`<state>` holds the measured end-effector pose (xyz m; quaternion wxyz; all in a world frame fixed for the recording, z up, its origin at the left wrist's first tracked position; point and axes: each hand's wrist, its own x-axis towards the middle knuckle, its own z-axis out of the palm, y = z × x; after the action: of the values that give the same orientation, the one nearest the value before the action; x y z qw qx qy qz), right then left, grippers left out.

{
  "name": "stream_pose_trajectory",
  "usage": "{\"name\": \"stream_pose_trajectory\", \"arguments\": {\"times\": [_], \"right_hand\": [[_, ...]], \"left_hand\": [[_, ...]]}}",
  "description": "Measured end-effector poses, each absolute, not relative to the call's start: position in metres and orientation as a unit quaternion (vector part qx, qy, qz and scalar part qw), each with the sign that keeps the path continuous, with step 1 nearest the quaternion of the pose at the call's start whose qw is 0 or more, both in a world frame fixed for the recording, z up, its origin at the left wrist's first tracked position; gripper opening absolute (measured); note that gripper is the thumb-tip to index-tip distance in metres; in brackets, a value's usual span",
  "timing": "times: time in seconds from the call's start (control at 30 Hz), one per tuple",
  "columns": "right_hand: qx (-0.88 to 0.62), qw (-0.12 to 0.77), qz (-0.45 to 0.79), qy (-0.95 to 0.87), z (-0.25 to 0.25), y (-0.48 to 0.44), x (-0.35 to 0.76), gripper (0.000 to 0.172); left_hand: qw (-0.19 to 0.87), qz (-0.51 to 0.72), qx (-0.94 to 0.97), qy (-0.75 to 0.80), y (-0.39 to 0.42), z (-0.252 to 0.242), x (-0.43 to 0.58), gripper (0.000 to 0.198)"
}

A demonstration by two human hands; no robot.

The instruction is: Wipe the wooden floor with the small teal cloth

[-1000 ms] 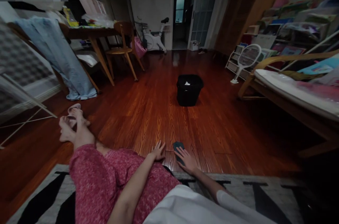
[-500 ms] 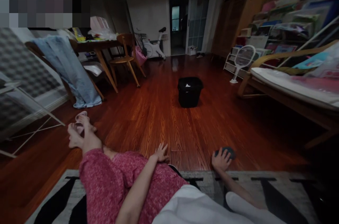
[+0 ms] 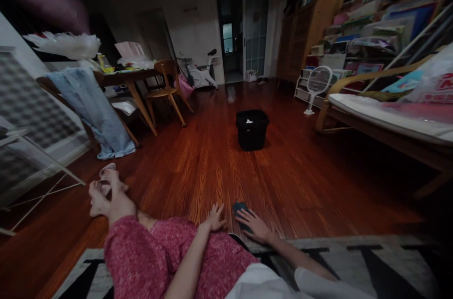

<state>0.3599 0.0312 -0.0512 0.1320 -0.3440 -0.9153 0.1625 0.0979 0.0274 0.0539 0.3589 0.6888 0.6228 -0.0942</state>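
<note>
I sit on a black and white rug [image 3: 354,261] with my legs in pink patterned trousers [image 3: 155,256] stretched out to the left. My left hand [image 3: 214,218] rests open on the wooden floor [image 3: 198,167] beside my knee, fingers spread. My right hand [image 3: 254,226] lies flat with stretched fingers on a small dark flat object [image 3: 240,209] on the floor, just right of the left hand. A black bucket [image 3: 252,129] stands on the floor further ahead.
A wooden table [image 3: 123,77] with a chair [image 3: 166,87] and hanging blue jeans [image 3: 94,110] stands left. A white drying rack [image 3: 31,162] is at far left. A wooden lounge chair [image 3: 382,120], a small white fan [image 3: 316,84] and bookshelves are right. An exercise bike [image 3: 201,72] stands at the back.
My right hand slid the dark object out to the right, then back left to a spot beside my left hand. The camera tilted up slightly.
</note>
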Motion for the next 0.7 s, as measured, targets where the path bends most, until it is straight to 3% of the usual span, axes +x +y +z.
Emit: {"name": "stream_pose_trajectory", "arguments": {"times": [0.23, 0.33, 0.53, 0.7], "right_hand": [[-0.732, 0.136, 0.051, -0.666, -0.061, 0.043, 0.528, 0.062], [-0.827, 0.156, 0.015, -0.54, -0.066, 0.031, 0.561, 0.066], [-0.866, 0.188, -0.008, -0.463, -0.067, 0.022, 0.497, 0.067], [-0.734, 0.153, 0.053, -0.66, -0.063, 0.02, 0.384, 0.062]], "left_hand": [[0.347, -0.104, 0.694, 0.622, 0.027, 0.051, 0.096, 0.094], [0.354, -0.105, 0.697, 0.614, 0.027, 0.049, 0.096, 0.096], [0.378, -0.08, 0.689, 0.613, 0.026, 0.049, 0.094, 0.095], [0.389, -0.076, 0.678, 0.618, 0.025, 0.048, 0.094, 0.094]]}}
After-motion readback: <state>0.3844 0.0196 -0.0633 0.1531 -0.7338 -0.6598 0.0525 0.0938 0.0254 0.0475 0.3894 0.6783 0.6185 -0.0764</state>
